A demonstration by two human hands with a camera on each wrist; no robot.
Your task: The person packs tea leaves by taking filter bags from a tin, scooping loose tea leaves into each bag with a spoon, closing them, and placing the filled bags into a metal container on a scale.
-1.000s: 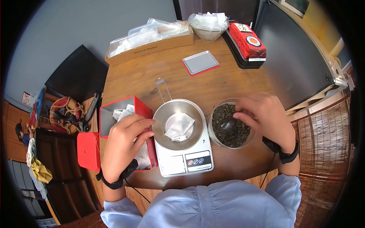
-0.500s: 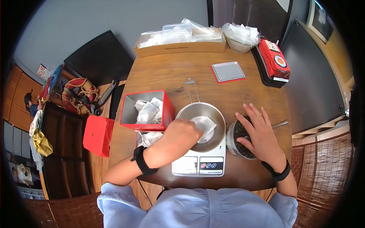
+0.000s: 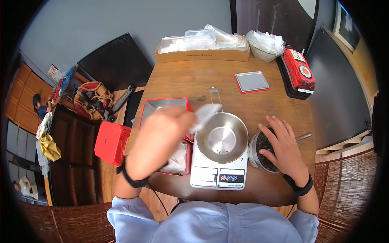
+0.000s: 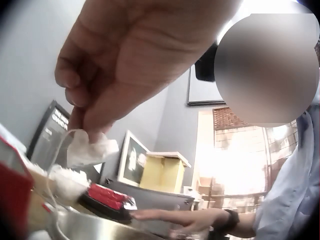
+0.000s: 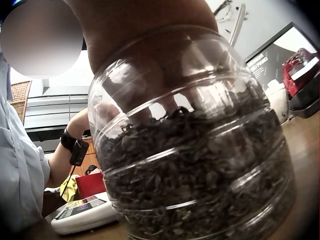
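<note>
Nearest the person, a white kitchen scale (image 3: 219, 172) stands on the wooden surface (image 3: 194, 81), with a steel bowl (image 3: 222, 137) on top of it; the bowl holds only a few dark specks. Just right of the scale is a clear plastic jar (image 3: 259, 152) filled with dark loose tea leaves. The right hand (image 3: 283, 148) lies flat over the jar's mouth, fingers straight and spread, gripping nothing; a metal handle (image 3: 304, 136) sticks out from under it toward the right. From the right wrist view the jar (image 5: 195, 150) fills the picture, the palm covering its top.

To the left of the scale, the left hand (image 3: 160, 137) is raised above the surface, blurred, and pinches a small white tea bag (image 3: 204, 114) between thumb and fingertips. The bag hangs over the left rim of the bowl, clear of the bowl's floor. The left wrist view shows the same pinch, the tea bag (image 4: 89, 150) dangling below the curled fingers (image 4: 75, 75).

Under that hand sits an open red tin (image 3: 162, 106) with white bags inside. A red box (image 3: 110, 142) stands below the surface's left edge.

Farther back lie a flat red-rimmed lid (image 3: 251, 82), a black tray (image 3: 288, 81) carrying a red packet (image 3: 300, 69), a cardboard box (image 3: 202, 53) of plastic-wrapped items, and a bowl lined with a plastic bag (image 3: 265, 45).
</note>
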